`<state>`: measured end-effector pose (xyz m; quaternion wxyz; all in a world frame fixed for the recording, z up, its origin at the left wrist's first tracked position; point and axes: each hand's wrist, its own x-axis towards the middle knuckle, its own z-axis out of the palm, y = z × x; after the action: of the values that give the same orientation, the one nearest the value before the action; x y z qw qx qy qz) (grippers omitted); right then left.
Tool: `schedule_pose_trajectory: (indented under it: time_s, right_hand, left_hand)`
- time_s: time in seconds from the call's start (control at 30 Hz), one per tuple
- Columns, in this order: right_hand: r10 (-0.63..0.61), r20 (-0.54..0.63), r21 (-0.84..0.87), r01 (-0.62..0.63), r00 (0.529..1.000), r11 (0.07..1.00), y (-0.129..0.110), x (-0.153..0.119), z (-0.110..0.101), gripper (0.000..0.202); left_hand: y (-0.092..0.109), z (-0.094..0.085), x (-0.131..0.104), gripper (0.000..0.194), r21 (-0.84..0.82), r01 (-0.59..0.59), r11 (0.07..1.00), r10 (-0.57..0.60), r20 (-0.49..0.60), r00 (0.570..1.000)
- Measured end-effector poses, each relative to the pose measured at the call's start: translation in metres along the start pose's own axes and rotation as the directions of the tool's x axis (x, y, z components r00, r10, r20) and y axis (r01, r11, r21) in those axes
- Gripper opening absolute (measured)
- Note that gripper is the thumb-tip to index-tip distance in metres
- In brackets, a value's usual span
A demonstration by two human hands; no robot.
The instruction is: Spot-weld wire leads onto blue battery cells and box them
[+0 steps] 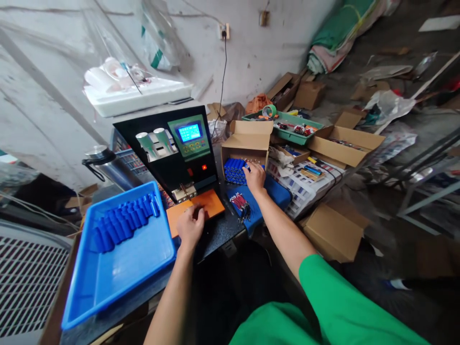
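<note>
My left hand rests on the orange board in front of the black machine; its fingers are curled and whatever they may hold is hidden. My right hand reaches to the blue cylinders in the open cardboard box, its fingertips at their right side. Whether it grips one cannot be made out. A bundle of red and black wires lies on the blue cloth below the box. More blue cylinders lie in rows in the blue tray at left.
A steel flask stands behind the tray. White foam lies on top of the machine. Right of the box are a green tray, a white crate and cardboard boxes. A power cord hangs from the wall.
</note>
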<state>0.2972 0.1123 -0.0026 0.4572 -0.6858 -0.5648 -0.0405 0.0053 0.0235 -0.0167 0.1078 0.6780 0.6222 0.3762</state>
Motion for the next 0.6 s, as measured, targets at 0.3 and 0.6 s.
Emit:
schedule_pose_trajectory:
  time_s: [0.3, 0.6]
  right_hand:
    - [-0.094, 0.079, -0.044, 0.098, 0.992, 0.994, 0.017, 0.000, 0.017, 0.031]
    - [-0.316, -0.075, 0.065, 0.321, 0.946, 0.945, 0.029, -0.056, -0.003, 0.037]
  left_hand:
    - [0.003, 0.000, 0.002, 0.029, 0.044, -0.037, 0.998, 0.038, -0.010, 0.999]
    - [0.011, 0.001, -0.023, 0.022, -0.040, -0.034, 0.999, 0.037, 0.089, 0.995]
